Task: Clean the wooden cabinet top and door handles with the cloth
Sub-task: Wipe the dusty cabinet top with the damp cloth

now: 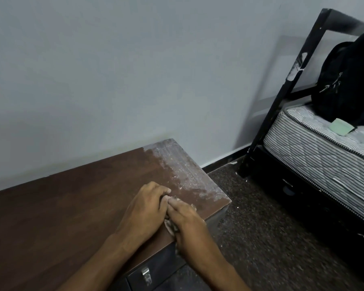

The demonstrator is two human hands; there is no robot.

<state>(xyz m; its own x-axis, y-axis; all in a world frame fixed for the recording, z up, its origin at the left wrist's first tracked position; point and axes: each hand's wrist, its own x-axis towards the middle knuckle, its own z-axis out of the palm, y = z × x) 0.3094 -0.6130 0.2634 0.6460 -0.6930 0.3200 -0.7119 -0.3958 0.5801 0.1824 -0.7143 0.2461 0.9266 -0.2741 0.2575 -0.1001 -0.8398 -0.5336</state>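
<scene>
cabinet top (72, 196): mostly wiped dark; dust band (185, 171) remains at 2 o'clock. left hand (143, 208) and right hand (185, 225) both press the cloth (170, 226). handle (145, 275) looks dusty.

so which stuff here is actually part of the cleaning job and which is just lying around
Part of the job:
cabinet top, dusty at the far right end
cloth, bunched under both hands
left hand
right hand
door handle

Just lying about:
black backpack
mattress
green pad
bed frame
</scene>
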